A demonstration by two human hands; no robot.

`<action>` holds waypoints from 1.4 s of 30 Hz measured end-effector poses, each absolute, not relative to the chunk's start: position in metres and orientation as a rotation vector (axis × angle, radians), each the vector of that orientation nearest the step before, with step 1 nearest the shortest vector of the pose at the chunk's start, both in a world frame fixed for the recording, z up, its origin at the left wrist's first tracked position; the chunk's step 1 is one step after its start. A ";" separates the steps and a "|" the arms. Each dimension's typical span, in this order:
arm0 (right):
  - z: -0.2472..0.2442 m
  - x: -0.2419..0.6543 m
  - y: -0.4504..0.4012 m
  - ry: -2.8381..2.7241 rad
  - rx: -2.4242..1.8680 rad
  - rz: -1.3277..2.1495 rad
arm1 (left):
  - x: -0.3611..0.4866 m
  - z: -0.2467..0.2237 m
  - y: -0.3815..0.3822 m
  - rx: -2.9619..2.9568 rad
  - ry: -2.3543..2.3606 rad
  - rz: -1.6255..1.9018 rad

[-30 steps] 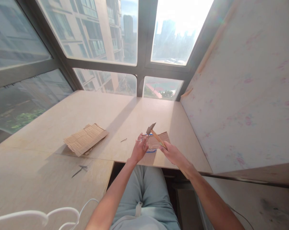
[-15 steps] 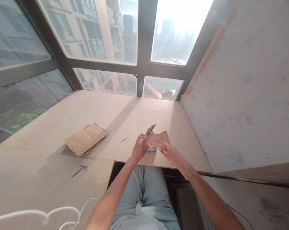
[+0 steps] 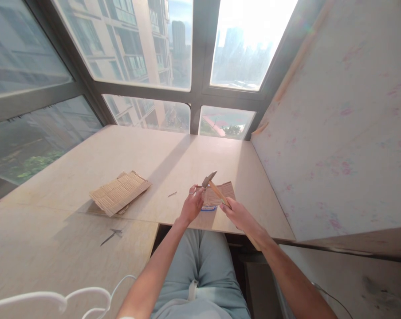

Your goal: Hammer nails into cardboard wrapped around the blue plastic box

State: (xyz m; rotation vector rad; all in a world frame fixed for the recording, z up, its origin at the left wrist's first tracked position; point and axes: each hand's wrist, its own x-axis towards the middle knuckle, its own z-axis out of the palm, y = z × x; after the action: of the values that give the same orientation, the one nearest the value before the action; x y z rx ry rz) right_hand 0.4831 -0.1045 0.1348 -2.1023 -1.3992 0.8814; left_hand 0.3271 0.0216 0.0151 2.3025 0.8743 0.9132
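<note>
My right hand is wrapped round the wooden handle of a hammer. The metal head rests at or just above the fingertips of my left hand, which is closed in a pinch over a small piece of corrugated cardboard. A thin dark bit, seemingly a nail, shows between those fingertips, mostly hidden by the hammer head. Under the cardboard lies a blue-edged object, largely covered. A single nail lies on the table left of my left hand.
More corrugated cardboard is stacked on the table to the left. Several long nails lie nearer me. A white curled frame stands at the lower left. Windows and a patterned wall bound the table.
The hammer and both hands stay almost in place. The cardboard under them has shifted very slightly; the view has moved a little.
</note>
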 end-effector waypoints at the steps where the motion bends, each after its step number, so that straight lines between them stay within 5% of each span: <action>1: 0.135 0.483 -0.104 -1.387 -2.099 0.886 | 0.327 0.015 0.022 2.298 0.884 0.920; 42: 0.131 0.483 -0.100 -1.387 -2.073 0.912 | 0.325 0.016 0.024 2.263 0.946 0.827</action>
State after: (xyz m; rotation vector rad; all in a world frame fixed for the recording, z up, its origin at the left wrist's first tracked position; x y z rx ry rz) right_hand 0.4827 -0.0995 0.1307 -2.0731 -1.3868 0.9118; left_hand 0.3253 0.0236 0.0164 2.2632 0.9465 0.8272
